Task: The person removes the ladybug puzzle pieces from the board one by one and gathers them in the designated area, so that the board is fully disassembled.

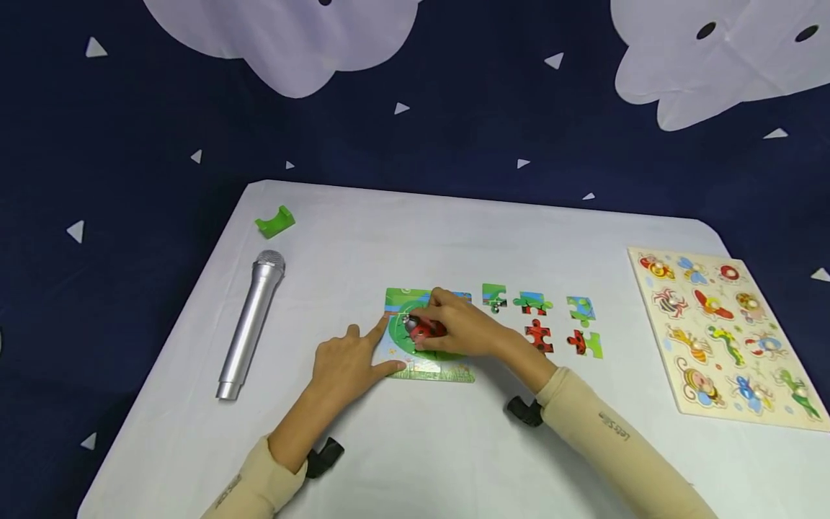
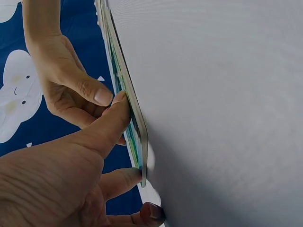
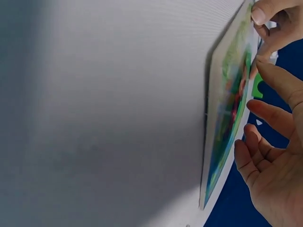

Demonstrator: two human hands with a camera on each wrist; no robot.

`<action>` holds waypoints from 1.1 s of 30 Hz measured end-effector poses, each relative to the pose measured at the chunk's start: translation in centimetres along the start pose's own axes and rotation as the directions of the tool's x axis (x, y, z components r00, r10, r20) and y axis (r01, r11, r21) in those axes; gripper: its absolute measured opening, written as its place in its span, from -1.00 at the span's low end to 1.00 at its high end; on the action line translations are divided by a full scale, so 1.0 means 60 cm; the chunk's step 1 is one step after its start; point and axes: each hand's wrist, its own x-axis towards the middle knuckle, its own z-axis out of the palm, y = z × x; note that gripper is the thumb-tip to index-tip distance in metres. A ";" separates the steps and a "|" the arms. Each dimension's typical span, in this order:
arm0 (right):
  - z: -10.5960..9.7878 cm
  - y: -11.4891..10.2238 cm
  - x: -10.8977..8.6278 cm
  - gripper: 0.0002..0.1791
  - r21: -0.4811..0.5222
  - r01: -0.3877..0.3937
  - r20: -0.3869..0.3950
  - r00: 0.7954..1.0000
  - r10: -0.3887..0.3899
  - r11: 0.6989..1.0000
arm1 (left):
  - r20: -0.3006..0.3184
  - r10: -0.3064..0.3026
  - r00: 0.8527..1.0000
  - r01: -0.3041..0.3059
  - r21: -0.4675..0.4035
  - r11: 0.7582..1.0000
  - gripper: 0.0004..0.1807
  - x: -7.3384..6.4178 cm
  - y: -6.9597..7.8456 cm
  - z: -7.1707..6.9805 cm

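A puzzle board [image 1: 441,372] with a printed ladybug [image 1: 423,329] on green lies flat on the table. My left hand [image 1: 344,369] holds it steady, thumb and index finger straight on its left edge; in the left wrist view the left hand [image 2: 61,175] has the thumb over the board's edge. Over the ladybug, my right hand [image 1: 468,324] touches the board's surface with its fingers. In the right wrist view the right hand [image 3: 279,165] has thumb and fingers spread apart, with no piece visible between them. Right of the board lie several loose jigsaw pieces [image 1: 537,336].
To the left are a silver microphone [image 1: 251,324] and a green curved block [image 1: 275,222]. A wooden peg board [image 1: 733,335] with insect pictures lies at the right. The white table [image 1: 402,461] stands before a dark blue backdrop [image 1: 454,144] with clouds.
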 end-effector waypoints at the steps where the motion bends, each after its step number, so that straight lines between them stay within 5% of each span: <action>1: 0.001 0.001 0.000 -0.39 -0.006 0.001 0.001 1.000 -0.001 1.000 | 0.003 -0.001 1.000 0.001 -0.003 1.000 -0.05 0.000 0.000 0.000; 10: 0.017 0.003 -0.003 -0.37 0.032 0.036 -0.012 0.999 -0.035 0.999 | -0.024 0.010 1.000 -0.009 0.015 1.000 -0.05 0.001 0.000 0.001; 17: 0.027 -0.002 0.004 -0.44 0.033 0.112 -0.108 0.988 -0.108 0.993 | -0.019 0.007 1.000 -0.007 0.017 1.000 -0.04 0.000 0.000 0.001; 23: 0.030 -0.014 -0.002 -0.49 -0.024 0.064 -0.139 0.988 -0.067 0.998 | -0.013 0.014 1.000 -0.014 0.015 1.000 -0.04 0.001 0.003 0.002; 33: 0.038 -0.025 -0.009 -0.43 0.023 -0.058 -0.173 0.983 0.061 0.998 | -0.017 0.013 1.000 -0.012 0.019 1.000 -0.05 0.001 0.003 0.001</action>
